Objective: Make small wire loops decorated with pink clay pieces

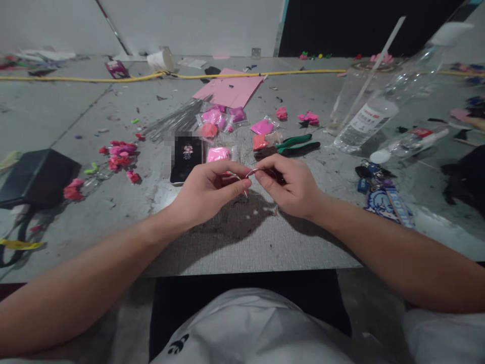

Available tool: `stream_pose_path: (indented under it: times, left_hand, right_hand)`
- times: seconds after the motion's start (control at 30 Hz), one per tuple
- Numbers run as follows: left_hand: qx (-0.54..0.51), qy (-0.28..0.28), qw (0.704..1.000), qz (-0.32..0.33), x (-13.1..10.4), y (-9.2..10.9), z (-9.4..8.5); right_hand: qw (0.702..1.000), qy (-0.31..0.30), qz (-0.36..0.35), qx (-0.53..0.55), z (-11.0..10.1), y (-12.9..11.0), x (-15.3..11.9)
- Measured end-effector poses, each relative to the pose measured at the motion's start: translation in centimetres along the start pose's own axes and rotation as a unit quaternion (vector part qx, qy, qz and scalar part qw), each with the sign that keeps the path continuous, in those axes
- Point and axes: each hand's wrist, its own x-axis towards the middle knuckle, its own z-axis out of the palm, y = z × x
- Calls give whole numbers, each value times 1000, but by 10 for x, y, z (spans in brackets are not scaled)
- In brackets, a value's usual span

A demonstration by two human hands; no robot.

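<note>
Both my hands meet over the front middle of the grey table, pinching a thin, curved silvery wire. My left hand grips it between thumb and fingertips, and a short wire end sticks out below the thumb. From the other side my right hand pinches the same wire, its fingers curled. Just beyond my right hand lie pliers with green and black handles. A black phone lies beyond my left hand, beside a packet of bright pink clay.
A bundle of straight wires and several clay packets lie farther back near pink card. Pink clay flowers and a black box are left. Bottles and keys stand or lie right. A yellow cord crosses behind.
</note>
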Motion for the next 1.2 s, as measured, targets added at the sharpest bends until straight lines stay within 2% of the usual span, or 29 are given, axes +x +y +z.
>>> stream_pose_path:
  times: [0.2,0.47,0.57,0.63,0.7,0.77,0.93,1.2]
  left_hand:
    - [23,10,1000,10,-1,-2,-2]
    - [41,-13,999,28,-1,-2,-3]
    - [131,5,987,93,-2,-1,-4]
    - [222,14,963,152,-2,0,-4]
    - [293,13,938,186,-2,1,-4]
    - [326,11,926,188,-2,2,-4]
    - [352,11,922,163,-2,4,-4]
    - [357,19,923,142,-6,7,-3]
  right_hand:
    - [1000,13,2,-13,0,0,-1]
    - [1000,5,3,-10,1,2,0]
    - [1000,-8,-5,-18,1,3,0]
    - [999,-25,-4,-27,1,3,-1]
    - [998,-43,8,-36,1,3,-1]
    - [997,-58,30,-39,2,4,-2]
    - [995,-56,74,-38,3,7,-3]
    - [998,-54,-1,-26,5,4,-4]
